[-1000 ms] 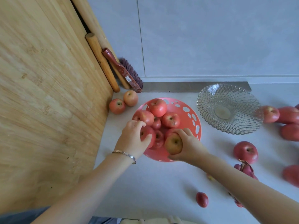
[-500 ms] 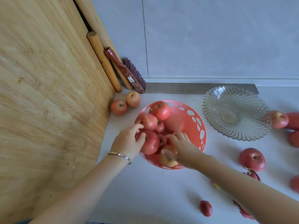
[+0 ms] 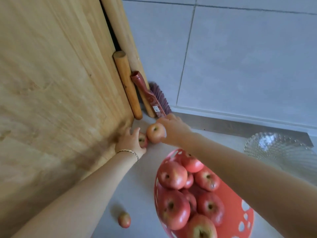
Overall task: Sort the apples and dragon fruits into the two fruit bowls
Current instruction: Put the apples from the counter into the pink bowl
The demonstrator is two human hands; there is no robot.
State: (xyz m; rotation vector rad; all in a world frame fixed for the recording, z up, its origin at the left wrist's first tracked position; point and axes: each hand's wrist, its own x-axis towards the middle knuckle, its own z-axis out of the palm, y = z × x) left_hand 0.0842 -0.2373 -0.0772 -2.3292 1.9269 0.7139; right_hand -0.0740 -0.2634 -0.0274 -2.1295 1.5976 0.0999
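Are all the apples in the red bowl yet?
Nearly, for the apples. The red bowl already holds a pile of apples. Right now the left hand grips a smaller apple and the right hand grips a bigger apple by the wooden board. One little apple lies loose on the counter. The glass bowl shows no fruit in its visible part, so its share is left.

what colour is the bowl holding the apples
The bowl is coral red with oval holes; head view.
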